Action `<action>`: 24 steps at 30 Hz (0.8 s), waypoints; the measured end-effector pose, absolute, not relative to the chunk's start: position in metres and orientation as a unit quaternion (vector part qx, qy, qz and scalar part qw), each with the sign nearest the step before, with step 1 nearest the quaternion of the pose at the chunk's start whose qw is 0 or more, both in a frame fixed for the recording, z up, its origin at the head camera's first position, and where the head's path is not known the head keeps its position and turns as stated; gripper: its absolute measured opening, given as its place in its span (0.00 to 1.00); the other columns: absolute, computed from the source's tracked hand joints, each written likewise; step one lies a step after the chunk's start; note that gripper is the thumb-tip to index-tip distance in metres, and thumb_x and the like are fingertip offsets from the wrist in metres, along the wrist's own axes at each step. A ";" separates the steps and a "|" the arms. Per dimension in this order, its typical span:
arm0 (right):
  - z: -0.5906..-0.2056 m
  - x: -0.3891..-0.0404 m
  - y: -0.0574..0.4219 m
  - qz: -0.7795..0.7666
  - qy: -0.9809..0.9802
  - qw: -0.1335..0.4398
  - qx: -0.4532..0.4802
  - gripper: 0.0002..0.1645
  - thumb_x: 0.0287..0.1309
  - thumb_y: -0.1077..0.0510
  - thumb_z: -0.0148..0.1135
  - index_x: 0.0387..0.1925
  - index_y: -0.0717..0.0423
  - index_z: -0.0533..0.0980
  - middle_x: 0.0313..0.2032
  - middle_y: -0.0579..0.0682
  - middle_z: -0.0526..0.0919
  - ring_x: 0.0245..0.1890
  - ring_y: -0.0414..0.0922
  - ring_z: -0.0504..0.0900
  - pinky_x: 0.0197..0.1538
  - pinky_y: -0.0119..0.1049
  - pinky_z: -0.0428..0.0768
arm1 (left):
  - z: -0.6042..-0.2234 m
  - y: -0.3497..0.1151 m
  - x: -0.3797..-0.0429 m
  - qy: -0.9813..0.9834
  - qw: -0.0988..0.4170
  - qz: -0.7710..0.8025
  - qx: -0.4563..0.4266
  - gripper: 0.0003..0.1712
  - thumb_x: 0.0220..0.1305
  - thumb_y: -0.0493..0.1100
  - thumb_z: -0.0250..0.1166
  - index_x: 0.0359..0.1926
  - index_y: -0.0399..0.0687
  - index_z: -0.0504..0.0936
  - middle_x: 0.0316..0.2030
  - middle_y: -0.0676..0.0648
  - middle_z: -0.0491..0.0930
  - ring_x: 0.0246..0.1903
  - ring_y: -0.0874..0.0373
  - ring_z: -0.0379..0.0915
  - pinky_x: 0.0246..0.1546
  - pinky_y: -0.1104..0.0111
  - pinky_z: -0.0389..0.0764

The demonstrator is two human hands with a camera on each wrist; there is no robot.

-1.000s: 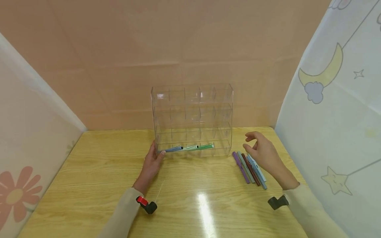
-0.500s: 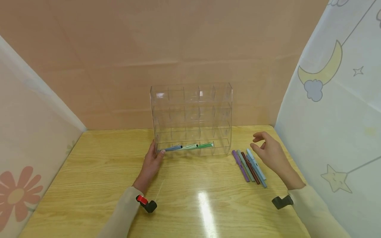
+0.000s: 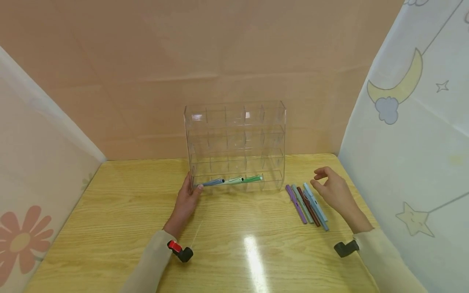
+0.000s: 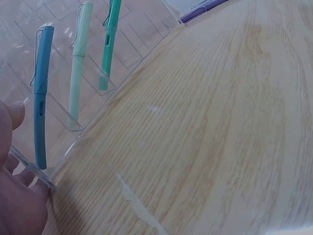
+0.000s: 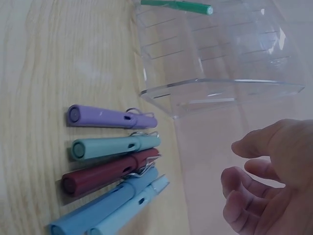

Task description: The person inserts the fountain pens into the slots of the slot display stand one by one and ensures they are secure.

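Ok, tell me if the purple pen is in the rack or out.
Out: the purple pen lies on the table beside the rack.

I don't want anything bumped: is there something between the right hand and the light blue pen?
Nothing visible. The right hand hovers apart from the light blue pen, which lies nearest it. The other four pens lie mainly on that pen's far side, toward the rack.

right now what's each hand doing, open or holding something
Left hand: holding the clear rack.
Right hand: open, holding nothing, beside the pens.
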State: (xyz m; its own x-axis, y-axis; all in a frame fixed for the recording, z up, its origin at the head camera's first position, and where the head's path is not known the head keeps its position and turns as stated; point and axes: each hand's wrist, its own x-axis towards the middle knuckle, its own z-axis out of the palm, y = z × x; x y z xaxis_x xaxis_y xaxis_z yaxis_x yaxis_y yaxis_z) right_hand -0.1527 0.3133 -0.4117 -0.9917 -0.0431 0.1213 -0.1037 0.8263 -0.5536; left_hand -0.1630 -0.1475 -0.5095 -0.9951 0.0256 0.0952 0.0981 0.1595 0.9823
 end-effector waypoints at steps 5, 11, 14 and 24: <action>-0.426 -0.158 0.318 0.293 -0.956 0.026 0.019 0.27 0.76 0.53 0.61 0.66 0.67 0.71 0.57 0.68 0.83 0.29 0.44 0.75 0.26 0.34 0.73 | -0.509 -0.147 -0.163 -0.759 0.031 -0.649 -0.045 0.45 0.83 0.40 0.56 0.88 0.51 0.41 0.87 0.39 0.42 0.86 0.37 0.37 0.84 0.37 0.48; -0.437 -0.161 0.324 0.295 -0.955 0.013 0.020 0.28 0.76 0.54 0.61 0.66 0.69 0.70 0.56 0.70 0.83 0.28 0.44 0.76 0.27 0.34 0.74 | -0.510 -0.147 -0.163 -0.761 0.033 -0.647 -0.044 0.45 0.83 0.40 0.57 0.88 0.52 0.42 0.87 0.39 0.44 0.86 0.38 0.38 0.83 0.37 0.49; -0.441 -0.162 0.326 0.295 -0.955 0.011 0.021 0.28 0.76 0.53 0.61 0.66 0.70 0.70 0.56 0.70 0.82 0.27 0.44 0.75 0.27 0.35 0.74 | -0.509 -0.147 -0.163 -0.763 0.029 -0.645 -0.039 0.45 0.83 0.41 0.57 0.88 0.53 0.42 0.87 0.40 0.44 0.86 0.38 0.38 0.84 0.37 0.49; -0.448 -0.165 0.333 0.280 -0.960 0.002 0.024 0.28 0.76 0.53 0.61 0.65 0.70 0.71 0.56 0.70 0.83 0.26 0.43 0.71 0.28 0.35 0.71 | -0.509 -0.147 -0.162 -0.768 0.031 -0.638 -0.037 0.44 0.83 0.40 0.56 0.88 0.51 0.42 0.87 0.40 0.45 0.87 0.39 0.38 0.84 0.39 0.48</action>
State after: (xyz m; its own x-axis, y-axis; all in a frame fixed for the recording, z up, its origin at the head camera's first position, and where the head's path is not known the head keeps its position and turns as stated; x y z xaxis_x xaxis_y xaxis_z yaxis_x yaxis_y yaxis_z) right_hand -0.1647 0.3332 -0.4482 -0.9989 -0.0439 0.0178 -0.0466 0.8422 -0.5371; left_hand -0.1622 -0.1470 -0.5092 -0.9954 0.0165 0.0943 0.0957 0.1829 0.9785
